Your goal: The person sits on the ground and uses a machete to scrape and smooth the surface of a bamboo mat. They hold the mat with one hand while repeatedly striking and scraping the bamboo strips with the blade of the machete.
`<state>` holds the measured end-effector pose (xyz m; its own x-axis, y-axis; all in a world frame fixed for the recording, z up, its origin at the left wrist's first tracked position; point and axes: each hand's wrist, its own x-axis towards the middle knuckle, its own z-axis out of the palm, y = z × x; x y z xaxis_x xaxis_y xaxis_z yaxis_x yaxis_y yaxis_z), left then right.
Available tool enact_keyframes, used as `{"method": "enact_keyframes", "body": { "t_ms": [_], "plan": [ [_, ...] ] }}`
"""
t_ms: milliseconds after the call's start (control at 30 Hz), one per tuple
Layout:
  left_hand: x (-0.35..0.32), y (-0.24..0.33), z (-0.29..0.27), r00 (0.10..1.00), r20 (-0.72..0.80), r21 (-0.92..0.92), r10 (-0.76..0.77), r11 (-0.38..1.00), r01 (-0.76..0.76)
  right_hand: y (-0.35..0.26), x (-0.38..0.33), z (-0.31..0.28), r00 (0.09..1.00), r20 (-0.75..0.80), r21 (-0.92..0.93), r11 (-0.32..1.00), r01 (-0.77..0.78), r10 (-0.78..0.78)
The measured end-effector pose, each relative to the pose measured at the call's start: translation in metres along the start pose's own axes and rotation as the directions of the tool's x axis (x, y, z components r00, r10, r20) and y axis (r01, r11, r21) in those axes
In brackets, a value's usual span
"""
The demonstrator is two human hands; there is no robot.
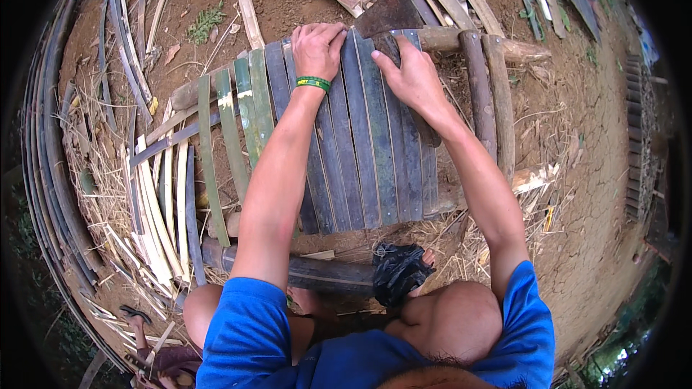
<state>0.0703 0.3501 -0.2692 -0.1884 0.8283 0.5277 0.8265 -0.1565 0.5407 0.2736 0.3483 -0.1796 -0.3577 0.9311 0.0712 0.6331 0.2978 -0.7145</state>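
Note:
A row of dark grey-blue and green bamboo slats [360, 151] lies side by side across wooden poles on bare earth. My left hand [317, 47], with a green wristband, presses down on the far ends of the slats, fingers curled over their edge. My right hand [412, 75] grips the head end of a hatchet [386, 14], whose rusty blade rests at the far edge of the slats; its handle runs under my palm toward me.
Round wooden poles [490, 94] lie to the right of the slats. Loose pale and dark bamboo strips [158, 202] are piled at the left and back. A thick log [317, 274] and a black bag [396, 270] sit near my knees.

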Motion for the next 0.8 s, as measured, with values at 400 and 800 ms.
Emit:
{"method": "enact_keyframes", "body": {
  "t_ms": [400, 800],
  "plan": [
    [-0.003, 0.005, -0.003, 0.998, 0.040, -0.032, -0.039, 0.999, 0.041, -0.008, 0.006, 0.003, 0.998, 0.059, -0.138, 0.990, -0.027, 0.035],
    [0.001, 0.007, -0.006, 0.999, -0.026, -0.110, -0.043, 0.993, 0.040, -0.053, 0.016, -0.006, 0.998, 0.003, -0.151, 0.987, 0.062, -0.063]
  ]
}}
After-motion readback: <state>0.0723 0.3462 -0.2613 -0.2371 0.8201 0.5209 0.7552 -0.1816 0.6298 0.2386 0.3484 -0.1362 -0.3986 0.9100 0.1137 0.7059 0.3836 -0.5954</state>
